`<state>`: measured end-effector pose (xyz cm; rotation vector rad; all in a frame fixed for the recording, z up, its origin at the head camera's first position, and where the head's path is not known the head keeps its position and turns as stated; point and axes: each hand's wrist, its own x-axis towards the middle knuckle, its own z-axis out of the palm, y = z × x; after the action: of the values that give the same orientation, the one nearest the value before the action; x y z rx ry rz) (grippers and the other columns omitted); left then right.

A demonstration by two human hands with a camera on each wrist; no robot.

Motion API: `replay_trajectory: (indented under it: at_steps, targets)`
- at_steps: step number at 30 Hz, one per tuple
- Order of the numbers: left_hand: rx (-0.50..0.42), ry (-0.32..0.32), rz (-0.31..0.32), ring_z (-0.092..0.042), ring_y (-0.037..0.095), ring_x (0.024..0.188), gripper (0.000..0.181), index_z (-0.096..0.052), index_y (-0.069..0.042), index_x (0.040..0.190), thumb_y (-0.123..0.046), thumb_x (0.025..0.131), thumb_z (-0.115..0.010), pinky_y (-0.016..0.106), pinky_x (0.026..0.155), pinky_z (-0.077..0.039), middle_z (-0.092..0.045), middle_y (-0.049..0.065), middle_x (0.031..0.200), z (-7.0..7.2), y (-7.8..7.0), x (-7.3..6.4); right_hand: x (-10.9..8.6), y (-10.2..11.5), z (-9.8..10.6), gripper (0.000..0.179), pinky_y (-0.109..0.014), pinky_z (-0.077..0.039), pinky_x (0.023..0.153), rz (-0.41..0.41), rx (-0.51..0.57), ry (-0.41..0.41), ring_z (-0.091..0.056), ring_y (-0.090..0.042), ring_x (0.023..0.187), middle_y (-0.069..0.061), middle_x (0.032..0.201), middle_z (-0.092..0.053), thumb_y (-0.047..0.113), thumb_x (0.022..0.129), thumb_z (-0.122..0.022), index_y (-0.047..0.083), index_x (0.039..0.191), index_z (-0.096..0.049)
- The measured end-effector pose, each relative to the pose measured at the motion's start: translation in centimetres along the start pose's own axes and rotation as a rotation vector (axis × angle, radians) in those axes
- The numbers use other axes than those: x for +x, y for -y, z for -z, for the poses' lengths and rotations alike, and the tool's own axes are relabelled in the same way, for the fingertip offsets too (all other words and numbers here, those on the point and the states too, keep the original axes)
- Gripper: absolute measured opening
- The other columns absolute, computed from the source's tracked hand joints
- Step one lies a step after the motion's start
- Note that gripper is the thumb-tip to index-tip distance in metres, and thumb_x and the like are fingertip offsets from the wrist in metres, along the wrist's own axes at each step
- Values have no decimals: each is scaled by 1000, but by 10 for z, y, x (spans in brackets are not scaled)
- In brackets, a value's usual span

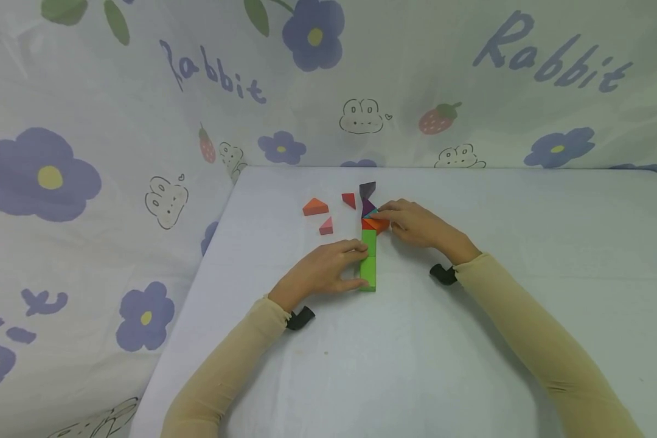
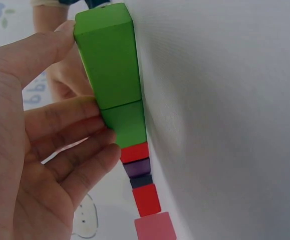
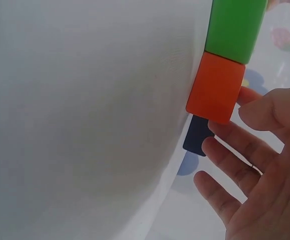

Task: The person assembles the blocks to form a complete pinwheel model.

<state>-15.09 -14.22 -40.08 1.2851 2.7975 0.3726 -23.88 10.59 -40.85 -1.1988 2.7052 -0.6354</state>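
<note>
Head view. One white table [image 1: 449,365]. On it, a row of blocks: near green block [image 1: 368,271], far green block [image 1: 371,242], red piece [image 1: 366,224], orange piece [image 1: 382,225] to the right, blue piece [image 1: 373,213], purple piece [image 1: 367,206], dark piece [image 1: 367,190] farthest off. Left of the row, apart from it: orange triangle [image 1: 315,207], red wedge [image 1: 349,199], pink wedge [image 1: 326,229]. Left hand [image 1: 328,267] beside the green pair; right hand [image 1: 418,225] at the small pieces, index fingertip over the blue one.

Left wrist view. Thumb at the near green block's end, fingers spread loosely along the pair's side; I count no closed hold. Risk, as I judge it: a sideways push there would part the green pair at its seam or skew the row.

Right wrist view. Thumb and one fingertip close about the orange piece, other fingers loosely apart, dark piece just beyond. Pinch or mere touch, I cannot tell. Risks: too hard a nudge would slide neighbouring pieces out of line; a fingertip catching the blue piece on leaving could drag it off its place.
</note>
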Motion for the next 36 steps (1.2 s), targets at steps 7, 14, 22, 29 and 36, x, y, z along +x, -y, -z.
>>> replay_trajectory:
  at_steps: [7, 14, 22, 29, 36]
  targets:
    - [-3, -1, 1, -56, 15, 124, 58, -66, -9, 127, -50, 87, -70, 29, 106, -47, -60, 1, 132, 0, 0, 0, 0, 3, 1, 44, -52, -38, 111, 1, 3, 8, -50, -32, 127, -13, 134, -59, 1, 95, -51, 11, 137, -58]
    - [3, 4, -1, -56, 15, 124, 59, -66, -9, 128, -51, 87, -69, 28, 105, -47, -60, 1, 132, 0, 1, 0, 0, 3, 0, 44, -52, -39, 110, -3, -1, 10, -50, -32, 128, -13, 135, -59, 2, 95, -51, 12, 137, -58]
    - [8, 4, 0, -56, 15, 124, 59, -66, -9, 128, -51, 86, -69, 28, 104, -48, -60, 1, 132, -1, 0, 0, 5, 1, -1, 45, -49, -47, 101, 6, -33, -34, -55, -32, 118, -14, 127, -60, 2, 94, -55, 13, 137, -58]
    - [8, -6, -11, -56, 14, 123, 59, -66, -9, 127, -51, 86, -69, 27, 105, -47, -61, 1, 131, -2, 1, 1, 10, -1, -4, 42, -51, -43, 105, -28, -36, -14, -51, -34, 123, -16, 132, -56, 7, 98, -53, 12, 139, -56]
    - [14, -20, -10, -56, 14, 123, 59, -66, -8, 127, -51, 86, -70, 27, 105, -47, -61, 1, 130, -3, 1, 0, 11, -2, -5, 41, -51, -41, 107, -8, -18, -9, -50, -33, 127, -14, 137, -55, 7, 98, -51, 8, 139, -55]
